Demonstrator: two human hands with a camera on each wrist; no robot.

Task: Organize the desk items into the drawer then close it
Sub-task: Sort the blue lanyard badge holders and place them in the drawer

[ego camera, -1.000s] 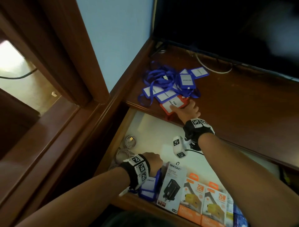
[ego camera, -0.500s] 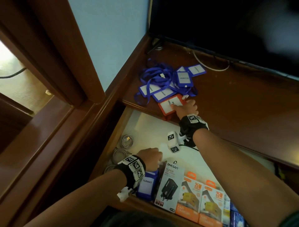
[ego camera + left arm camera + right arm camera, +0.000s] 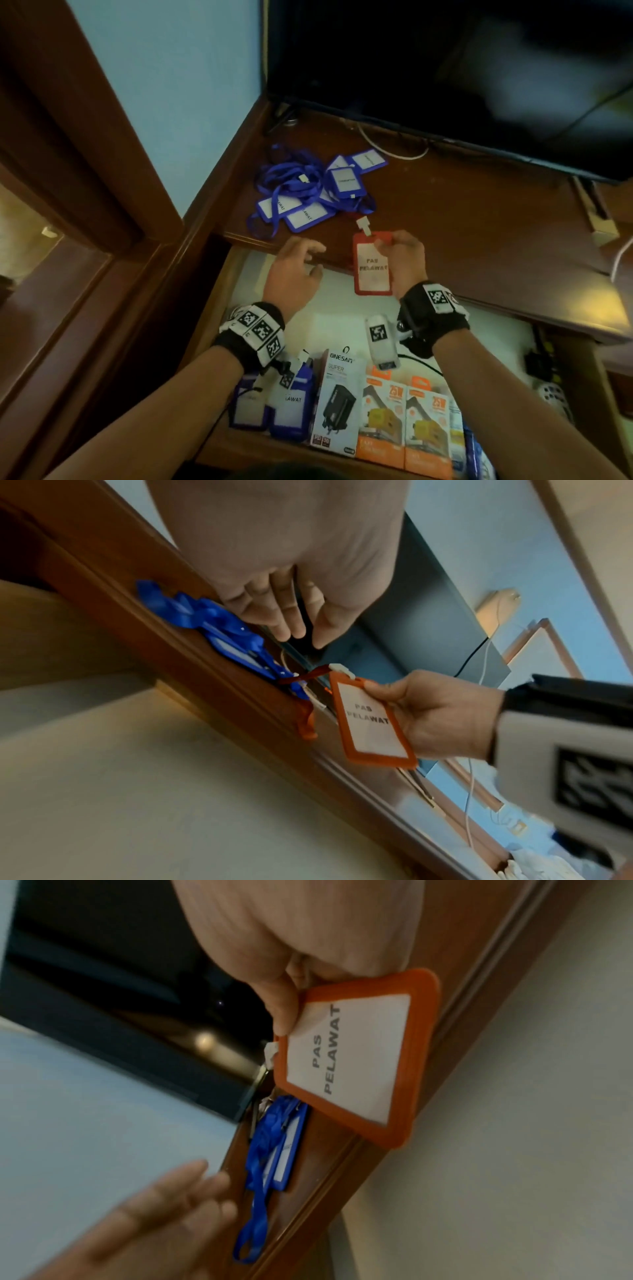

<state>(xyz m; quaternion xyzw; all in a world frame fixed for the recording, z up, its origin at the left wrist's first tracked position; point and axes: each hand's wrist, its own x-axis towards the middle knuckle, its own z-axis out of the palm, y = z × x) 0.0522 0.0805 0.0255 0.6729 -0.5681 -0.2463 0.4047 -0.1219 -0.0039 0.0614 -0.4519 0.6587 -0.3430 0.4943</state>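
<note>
My right hand pinches an orange badge holder marked PAS PELAWAT, lifted over the open drawer's back edge. The same badge holder shows in the left wrist view with its red lanyard trailing onto the desk, and the badge fills the right wrist view. My left hand hovers open, fingers spread, just left of it above the drawer. A pile of blue badge holders with lanyards lies on the desk top. Two blue badge holders stand at the drawer's front left.
Boxed chargers and orange boxes line the drawer's front. A dark TV screen stands at the desk's back with a white cable beneath it. A wooden door frame rises on the left.
My right hand has picked the orange badge holder up off the desk and drawn it toward me. My left hand has left the blue badges in the drawer and risen, opening, toward the orange one.
</note>
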